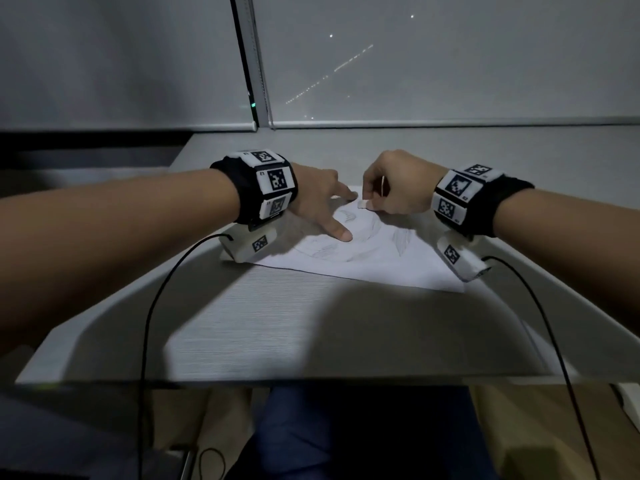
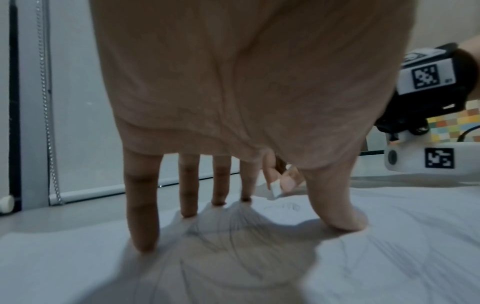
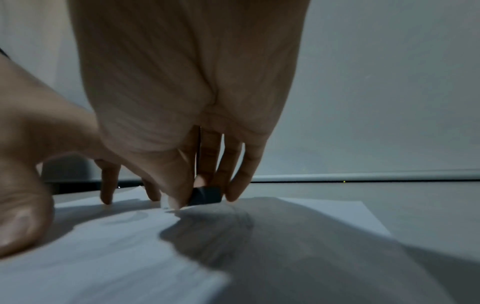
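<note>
A white sheet of paper with a faint pencil drawing lies on the grey desk. My left hand presses down on the sheet with straight, spread fingers and thumb. My right hand pinches a small white eraser between thumb and fingers, its tip touching the paper near the far edge. The eraser shows white in the left wrist view and shadowed dark in the right wrist view, just beside the left hand's fingertips.
Closed roller blinds with a bead chain hang behind the desk. Black cables run from both wrist cameras over the desk's near edge. My legs are under the desk.
</note>
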The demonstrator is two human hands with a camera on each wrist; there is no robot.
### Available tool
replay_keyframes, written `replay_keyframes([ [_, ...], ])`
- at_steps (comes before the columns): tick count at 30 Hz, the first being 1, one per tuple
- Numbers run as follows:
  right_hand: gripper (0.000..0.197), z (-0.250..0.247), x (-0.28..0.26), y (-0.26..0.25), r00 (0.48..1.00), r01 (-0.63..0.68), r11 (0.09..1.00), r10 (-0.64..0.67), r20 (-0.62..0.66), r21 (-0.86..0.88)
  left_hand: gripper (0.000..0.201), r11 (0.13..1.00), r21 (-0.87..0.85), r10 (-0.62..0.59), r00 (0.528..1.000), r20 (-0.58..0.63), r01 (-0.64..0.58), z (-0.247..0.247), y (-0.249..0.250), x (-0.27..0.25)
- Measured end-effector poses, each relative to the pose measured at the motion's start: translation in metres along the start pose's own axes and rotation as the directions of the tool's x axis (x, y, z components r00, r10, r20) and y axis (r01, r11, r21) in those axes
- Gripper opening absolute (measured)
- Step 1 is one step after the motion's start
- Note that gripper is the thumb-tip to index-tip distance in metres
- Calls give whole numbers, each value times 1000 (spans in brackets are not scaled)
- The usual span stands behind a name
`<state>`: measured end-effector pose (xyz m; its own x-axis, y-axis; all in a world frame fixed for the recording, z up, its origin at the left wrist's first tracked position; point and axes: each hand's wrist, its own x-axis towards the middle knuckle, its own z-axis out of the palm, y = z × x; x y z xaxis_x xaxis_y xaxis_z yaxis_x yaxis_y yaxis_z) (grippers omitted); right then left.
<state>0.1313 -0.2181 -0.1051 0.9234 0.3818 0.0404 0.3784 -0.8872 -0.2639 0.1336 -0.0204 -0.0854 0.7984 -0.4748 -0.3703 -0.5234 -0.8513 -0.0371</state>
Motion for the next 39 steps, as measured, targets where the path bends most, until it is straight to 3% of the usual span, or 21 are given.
replay_keyframes([
  [5, 2, 4, 8, -14, 996, 90, 995, -91, 0, 51, 113, 999, 22, -32, 999, -41, 33, 10, -5, -2],
  [11, 6, 13, 8, -13, 997, 74, 994, -72, -29, 82, 124, 997, 63, -45, 999, -3, 45, 11, -7, -3],
  [15, 11, 17, 12, -19, 996, 86, 994, -83, -37, 66, 118, 998, 50, -41, 999, -17, 42, 12, -8, -2],
  [21, 10, 12, 11, -24, 991, 112, 988, -119, 55, 106, 116, 998, 18, -61, 998, -18, 61, 14, -10, -6],
  [28, 10, 12, 20, -26, 998, 54, 995, -51, -34, 80, 111, 997, 45, -60, 998, 4, 60, 13, -8, -9],
  [33, 11, 12, 7, -31, 988, 130, 985, -138, 67, 111, 108, 997, 56, -59, 998, 31, 57, 10, -7, -10],
  [39, 9, 10, 18, -21, 999, 46, 992, -43, -23, 115, 120, 995, 77, -69, 997, 33, 66, 9, -3, -11],
])
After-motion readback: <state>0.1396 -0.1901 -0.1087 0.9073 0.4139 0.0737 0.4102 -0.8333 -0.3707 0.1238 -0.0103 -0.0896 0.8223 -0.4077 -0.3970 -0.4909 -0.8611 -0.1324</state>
